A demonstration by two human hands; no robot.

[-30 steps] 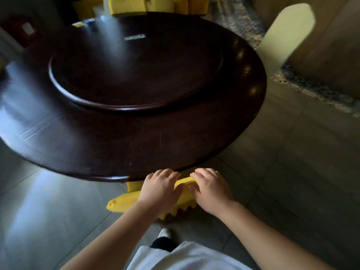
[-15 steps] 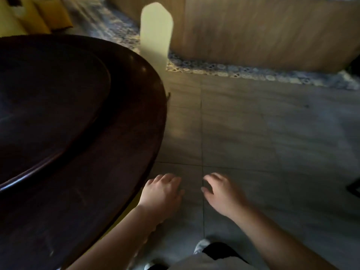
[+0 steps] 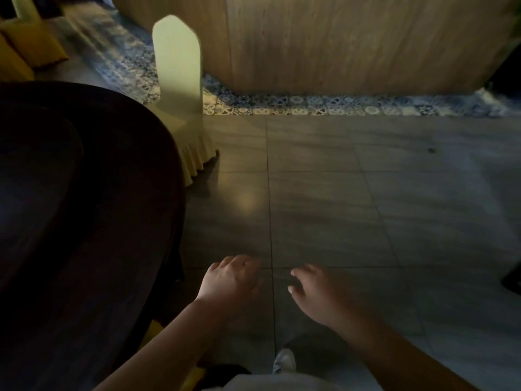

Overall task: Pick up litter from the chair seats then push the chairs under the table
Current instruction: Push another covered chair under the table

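Hands, left hand (image 3: 229, 280) and right hand (image 3: 315, 292), now off the pushed-in yellow chair, fingers relaxed, holding nothing; next chair (image 3: 180, 80) stands at eleven o'clock beside table (image 3: 84, 221).

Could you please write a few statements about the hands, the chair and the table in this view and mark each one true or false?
1. Both hands hold nothing: the left hand and right hand hang over the floor tiles. True.
2. The right hand grips the chair back. False: it touches nothing.
3. The covered chair stands at the far edge of the dark round table. True.
4. Litter lies on the table. False: none is visible there.
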